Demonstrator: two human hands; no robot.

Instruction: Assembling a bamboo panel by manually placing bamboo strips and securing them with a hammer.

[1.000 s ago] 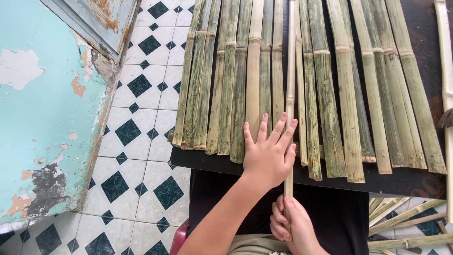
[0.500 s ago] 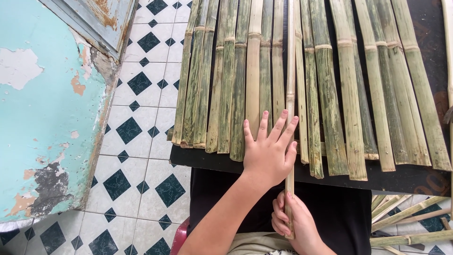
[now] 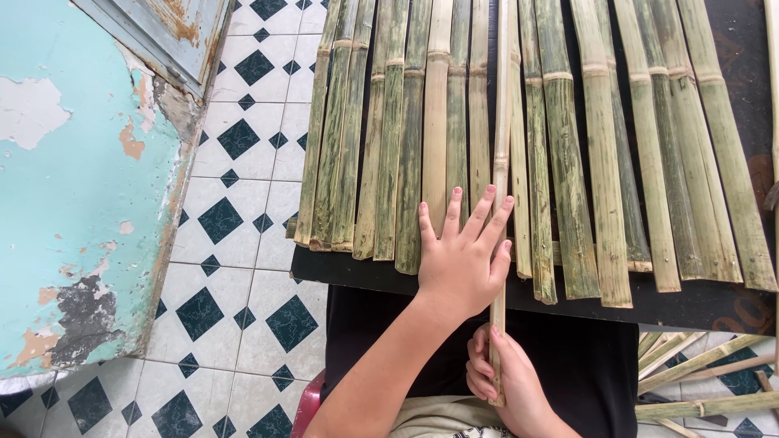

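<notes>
Several split green and yellow bamboo slats [image 3: 568,146] lie side by side on a black board [image 3: 690,304]. My left hand [image 3: 462,259] rests flat with spread fingers on the near ends of the middle slats. A thin pale bamboo strip [image 3: 501,162] runs lengthwise between the slats, right beside that hand's fingers. My right hand [image 3: 507,381] is closed around the strip's near end, below the board's edge and over my lap.
A white floor with dark diamond tiles [image 3: 235,243] lies to the left. A turquoise wall with peeling paint [image 3: 73,178] stands at far left. More loose bamboo strips [image 3: 706,381] lie on the floor at lower right. A red seat edge [image 3: 307,405] shows below.
The thin strip and my right hand have shifted slightly toward me. My left hand stays flat on the slats.
</notes>
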